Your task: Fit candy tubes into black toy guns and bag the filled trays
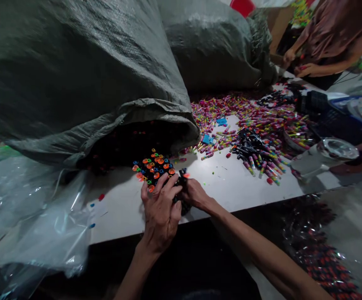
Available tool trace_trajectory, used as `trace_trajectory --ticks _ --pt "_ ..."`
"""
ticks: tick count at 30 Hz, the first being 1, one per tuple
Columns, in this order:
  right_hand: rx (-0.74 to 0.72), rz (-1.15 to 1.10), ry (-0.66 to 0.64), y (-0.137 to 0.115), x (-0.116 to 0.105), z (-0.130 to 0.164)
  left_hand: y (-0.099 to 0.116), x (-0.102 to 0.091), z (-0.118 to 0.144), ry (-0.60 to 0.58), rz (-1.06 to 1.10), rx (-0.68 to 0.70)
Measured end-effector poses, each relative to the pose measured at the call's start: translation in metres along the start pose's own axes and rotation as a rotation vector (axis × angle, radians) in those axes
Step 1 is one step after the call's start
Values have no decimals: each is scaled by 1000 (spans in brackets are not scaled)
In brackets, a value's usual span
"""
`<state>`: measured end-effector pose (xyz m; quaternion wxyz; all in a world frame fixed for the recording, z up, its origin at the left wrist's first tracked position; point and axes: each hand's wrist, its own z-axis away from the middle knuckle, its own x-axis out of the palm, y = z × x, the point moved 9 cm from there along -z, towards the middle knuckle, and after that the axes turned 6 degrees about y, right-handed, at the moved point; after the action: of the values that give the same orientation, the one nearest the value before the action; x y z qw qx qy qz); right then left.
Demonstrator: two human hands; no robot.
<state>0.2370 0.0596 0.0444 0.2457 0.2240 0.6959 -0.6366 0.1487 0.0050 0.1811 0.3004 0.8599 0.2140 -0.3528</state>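
At the table's front edge lies a dark cluster of small parts [156, 170], its top dotted with orange cup-shaped discs and blue, green and yellow rings. My left hand [162, 208] rests on the near side of this cluster, fingers spread and slightly bent. Just to the right, my right hand [197, 193] is closed round a small black piece [183, 171] with an orange tip; most of that piece is hidden by the fingers. Behind the cluster gapes the dark mouth of a big grey-green woven sack [131, 83], with similar dark parts dimly visible inside.
Colourful sticks [224, 104] cover the table behind, with a heap of black pieces [249, 143] on them. A clear jar-like container [327, 154] stands at right. Plastic bags [52, 212] hang at left. Another person [333, 46] works at the far right. Filled bags [324, 258] lie below.
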Motion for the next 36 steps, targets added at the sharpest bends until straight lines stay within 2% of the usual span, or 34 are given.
trace_trajectory --ticks 5,8,11,12,14,19,21,23,25,28,29,31,33,36 --pt "-68 175 -56 -14 9 1 4 3 -2 -30 -72 84" --pt "-91 255 -39 -26 13 4 6 0 -6 8 -103 112" --pt "-35 296 -17 -22 1 6 9 -1 -11 15 -133 150" --pt "5 315 -3 -15 -12 6 9 -2 -12 10 -139 163" --pt "105 383 63 10 -60 10 8 -4 -13 7 -139 184" --pt "476 664 352 94 -239 46 8 -8 -14 18 -138 200" --pt "559 736 354 118 -279 59 9 -8 -18 31 -168 195" --pt "579 777 327 133 -291 64 9 -5 -22 12 -195 182" --pt "566 801 307 140 -284 64 7 -1 -25 -19 -200 166" --pt "503 701 343 133 -249 54 4 1 -24 -47 -176 130" --pt "461 569 366 126 -231 49 3 1 -23 -51 -165 118" --pt "365 142 375 106 -186 36 2 1 -22 -66 -147 99" --pt "291 -275 303 79 -134 20 0 3 -22 -90 -139 86" --pt "272 -478 180 46 -67 -1 -1 4 -22 -109 -137 75"
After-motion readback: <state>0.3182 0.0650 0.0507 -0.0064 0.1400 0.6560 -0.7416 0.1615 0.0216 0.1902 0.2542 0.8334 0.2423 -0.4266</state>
